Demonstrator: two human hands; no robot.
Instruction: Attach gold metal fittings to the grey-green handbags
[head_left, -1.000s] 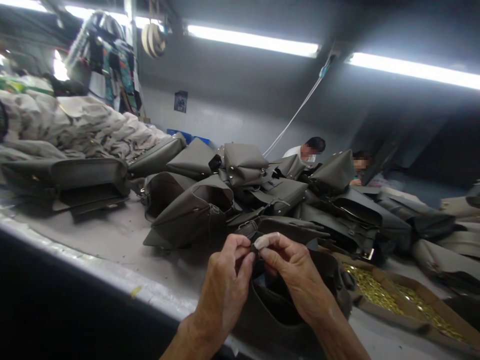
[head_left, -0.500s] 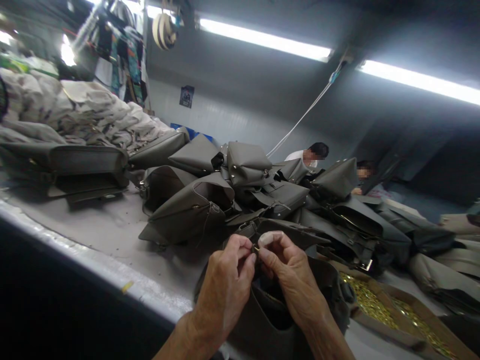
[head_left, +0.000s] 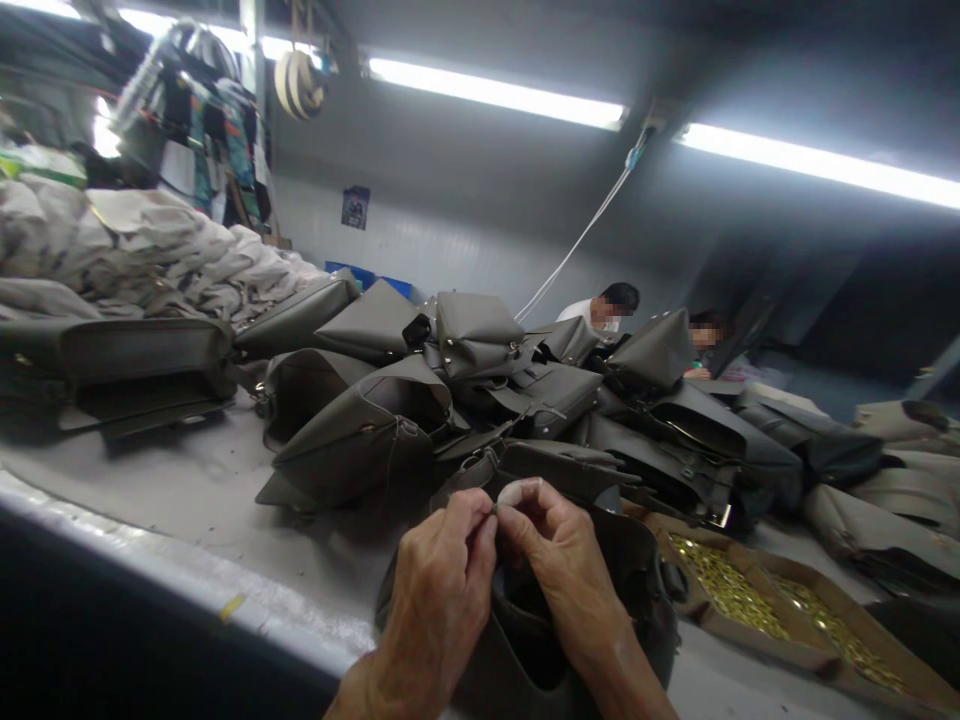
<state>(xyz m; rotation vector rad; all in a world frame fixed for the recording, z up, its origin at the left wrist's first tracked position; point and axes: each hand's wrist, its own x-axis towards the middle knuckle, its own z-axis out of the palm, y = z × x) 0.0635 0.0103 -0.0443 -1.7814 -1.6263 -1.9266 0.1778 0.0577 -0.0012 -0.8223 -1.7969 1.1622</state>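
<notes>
My left hand and my right hand meet fingertip to fingertip above an open dark grey bag that stands at the near edge of the table. Both pinch a very small piece at the top of the bag's opening; it is mostly hidden by the fingers. The tip of my right forefinger is wrapped in pale tape. Just behind the hands lies a heap of grey bags.
A flat cardboard tray of small gold metal parts sits right of the bag. Pale bags are stacked at the far left, above flat dark bags. Two other people work beyond the heap. More bags lie at the right.
The hands have slid slightly left and down in view while keeping their pinch at the bag's opening. The view shifted a little; the piles stayed put.
</notes>
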